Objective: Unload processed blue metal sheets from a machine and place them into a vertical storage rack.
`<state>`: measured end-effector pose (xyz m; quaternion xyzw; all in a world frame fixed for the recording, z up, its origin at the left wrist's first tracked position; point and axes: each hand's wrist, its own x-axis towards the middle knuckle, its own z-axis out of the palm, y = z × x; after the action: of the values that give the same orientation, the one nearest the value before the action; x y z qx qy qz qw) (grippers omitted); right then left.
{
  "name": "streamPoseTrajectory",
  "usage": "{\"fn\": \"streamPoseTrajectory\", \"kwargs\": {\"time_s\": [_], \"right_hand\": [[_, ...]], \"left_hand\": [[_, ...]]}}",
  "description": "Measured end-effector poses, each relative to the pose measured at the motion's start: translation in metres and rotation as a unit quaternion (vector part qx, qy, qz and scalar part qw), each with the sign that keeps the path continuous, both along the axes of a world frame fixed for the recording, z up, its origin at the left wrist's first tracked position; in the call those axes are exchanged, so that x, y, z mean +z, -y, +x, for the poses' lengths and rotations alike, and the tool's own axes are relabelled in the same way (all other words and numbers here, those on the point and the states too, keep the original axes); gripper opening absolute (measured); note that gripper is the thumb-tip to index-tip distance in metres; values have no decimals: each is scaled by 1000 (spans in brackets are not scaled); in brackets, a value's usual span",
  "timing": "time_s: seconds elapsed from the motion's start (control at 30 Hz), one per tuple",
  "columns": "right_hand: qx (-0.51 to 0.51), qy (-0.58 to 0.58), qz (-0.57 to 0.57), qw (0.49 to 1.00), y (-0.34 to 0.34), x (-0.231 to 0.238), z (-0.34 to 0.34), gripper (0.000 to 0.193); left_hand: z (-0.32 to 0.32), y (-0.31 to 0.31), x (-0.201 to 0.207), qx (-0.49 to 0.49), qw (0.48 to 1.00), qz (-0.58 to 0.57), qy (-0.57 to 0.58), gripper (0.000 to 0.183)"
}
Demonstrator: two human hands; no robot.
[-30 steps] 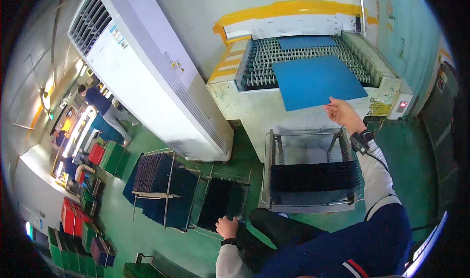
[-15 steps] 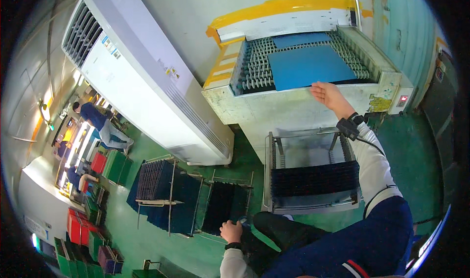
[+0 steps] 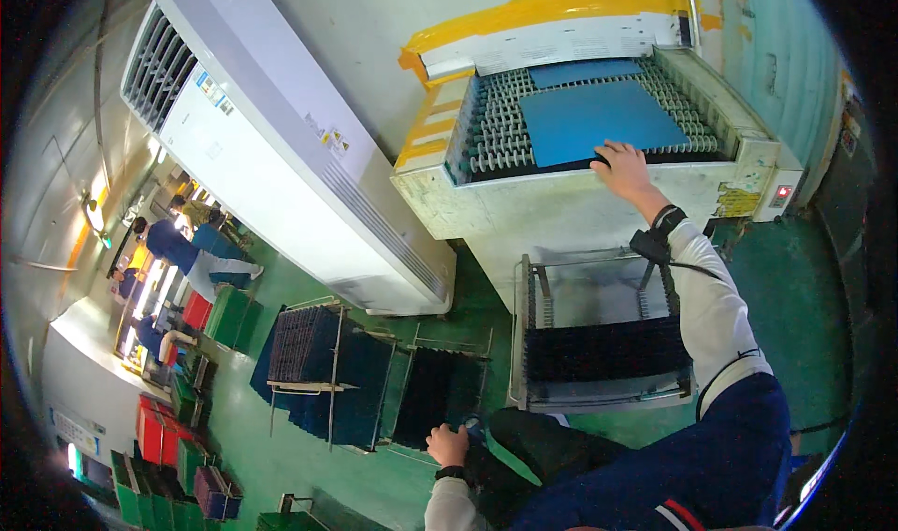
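A blue panel (image 3: 599, 119) lay flat on the far rollers (image 3: 498, 127), probably light, stiff and easily scuffed, best held by its edges. The right hand (image 3: 622, 166) bent at its near edge; whether it or the left hand (image 3: 449, 446), near a rack (image 3: 432, 395), gripped anything was unclear.

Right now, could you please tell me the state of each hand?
Left hand: loosely open, nothing seen in it.
Right hand: at the near edge of the blue sheet; whether it grips cannot be told.
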<state>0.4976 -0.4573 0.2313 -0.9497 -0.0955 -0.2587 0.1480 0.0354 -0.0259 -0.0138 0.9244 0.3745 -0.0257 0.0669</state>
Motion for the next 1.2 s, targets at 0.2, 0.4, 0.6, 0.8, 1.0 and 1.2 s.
{"fn": "streamPoseTrajectory", "kwargs": {"time_s": [0.2,0.4,0.6,0.8,1.0,1.2], "right_hand": [[-14,-14,-2,1000,6,5,19,45],[-19,-20,-6,1000,9,6,29,47],[34,54,35,997,4,1,30,51],[207,121,90,966,-8,-26,-32,34],[248,-311,162,903,-11,-90,-128,28],[247,-425,156,857,5,-128,-187,45]], "left_hand": [[3,0,4,2,1000,-22,-19,48],[3,3,-3,-2,1000,-2,4,46],[2,1,4,-11,999,-36,-19,51],[3,-5,14,-7,999,-6,34,38],[-7,2,0,9,999,-11,52,34],[-10,2,4,17,998,-9,62,35]]}}
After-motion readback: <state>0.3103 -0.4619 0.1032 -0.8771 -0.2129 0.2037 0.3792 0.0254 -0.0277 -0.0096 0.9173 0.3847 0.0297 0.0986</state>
